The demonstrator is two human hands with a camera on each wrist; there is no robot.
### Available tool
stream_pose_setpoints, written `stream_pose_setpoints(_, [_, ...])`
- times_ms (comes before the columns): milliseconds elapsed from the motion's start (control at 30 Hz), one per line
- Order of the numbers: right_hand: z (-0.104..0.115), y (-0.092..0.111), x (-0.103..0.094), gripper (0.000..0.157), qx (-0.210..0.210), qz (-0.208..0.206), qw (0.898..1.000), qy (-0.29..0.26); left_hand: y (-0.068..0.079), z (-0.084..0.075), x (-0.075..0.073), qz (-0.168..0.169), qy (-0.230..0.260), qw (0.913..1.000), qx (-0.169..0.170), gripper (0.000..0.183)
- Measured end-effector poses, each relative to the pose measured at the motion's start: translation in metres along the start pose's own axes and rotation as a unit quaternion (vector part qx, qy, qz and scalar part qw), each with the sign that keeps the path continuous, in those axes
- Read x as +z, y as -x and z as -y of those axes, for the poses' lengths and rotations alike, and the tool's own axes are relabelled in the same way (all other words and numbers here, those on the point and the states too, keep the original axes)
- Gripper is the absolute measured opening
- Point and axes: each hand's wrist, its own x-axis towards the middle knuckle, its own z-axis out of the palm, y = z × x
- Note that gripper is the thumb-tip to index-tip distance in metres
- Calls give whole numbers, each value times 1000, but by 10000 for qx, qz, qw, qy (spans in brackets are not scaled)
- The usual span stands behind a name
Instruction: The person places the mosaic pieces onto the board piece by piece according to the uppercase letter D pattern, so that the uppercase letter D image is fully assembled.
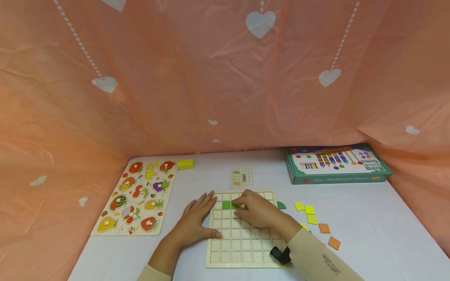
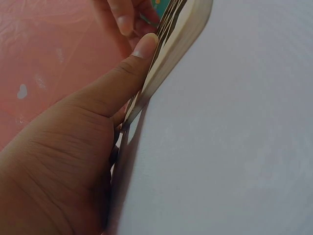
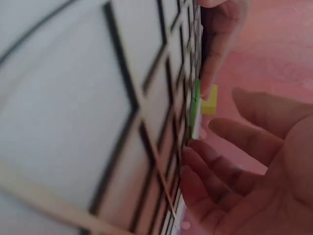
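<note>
A wooden grid board (image 1: 236, 257) lies on the white table. Two green square tiles (image 1: 226, 205) sit side by side in cells near its upper left. My right hand (image 1: 258, 208) is over the board, fingertips right at the second green tile and partly covering it. In the right wrist view its fingers are loosely bent and spread apart, beside the green tiles (image 3: 194, 110). My left hand (image 1: 195, 222) rests along the board's left edge, fingers straight. Its thumb (image 2: 139, 54) lies on the edge of the board in the left wrist view.
A small pattern card (image 1: 241, 178) lies behind the board. Yellow tiles (image 1: 309, 210), orange tiles (image 1: 324, 228) and a green rounded piece (image 1: 281, 205) are at the right. A fruit puzzle (image 1: 133, 197), a yellow stack (image 1: 185, 164) and a game box (image 1: 337, 166) stand farther out.
</note>
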Motion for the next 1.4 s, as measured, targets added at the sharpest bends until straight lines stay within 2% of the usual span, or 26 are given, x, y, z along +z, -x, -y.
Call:
stream_pose_setpoints(233, [3,16,-17,44,73,-204,9983,-547,0,0,0,29,3,10000,-25,125])
stream_pose_setpoints(367, [0,27,-28,45,-65,-411,9950,-913,-1,0,1,-7,34,10000,-21,124])
stream_pose_setpoints(533, [-6,43,-40,48,-128,-735,9861,-1487,0,-1,1,-79,30,10000,53,123])
stream_pose_setpoints(700, [-13,59,-52,43,-72,-1266,9755,-1796,1,-1,0,-83,43,9999,54,123])
stream_pose_setpoints(933, [-34,84,-67,36,-158,-1710,9567,-2351,-1,-2,0,-58,16,10000,62,123])
stream_pose_setpoints(1167, [-55,104,-74,39,61,-1961,9492,-2461,0,0,1,-148,38,9997,163,123])
stream_pose_setpoints(1400, [-78,117,-75,48,381,-1880,9418,-2759,0,2,3,-276,90,9989,368,123])
